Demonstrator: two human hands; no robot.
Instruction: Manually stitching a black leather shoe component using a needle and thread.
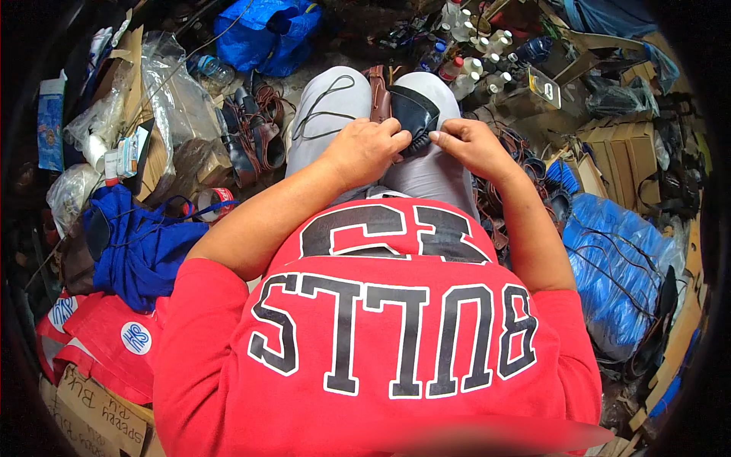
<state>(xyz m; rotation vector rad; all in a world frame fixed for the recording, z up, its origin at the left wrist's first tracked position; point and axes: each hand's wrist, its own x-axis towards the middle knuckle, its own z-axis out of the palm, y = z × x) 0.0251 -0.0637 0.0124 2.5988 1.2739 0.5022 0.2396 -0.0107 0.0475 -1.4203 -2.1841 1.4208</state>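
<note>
A black leather shoe piece (413, 114) with a gathered, pleated edge rests between my knees, against my right thigh. My left hand (367, 150) is closed on its near left edge, with the fingertips curled partly out of sight. At its right edge is my right hand (474, 148), thumb and forefinger drawn together close to the pleats. Whatever that pinch holds is too small to make out. Just beyond my left hand stands a brown leather shoe piece (378, 95), wedged between my knees. A dark cord (326, 110) lies looped over my left thigh.
Brown and black shoes (263, 133) lie left of my legs. Several small bottles (472, 65) stand ahead on the right. A blue bag (268, 34) sits ahead on the left, blue cloth (145, 240) at my left, and a blue plastic-wrapped bundle (617, 274) at my right.
</note>
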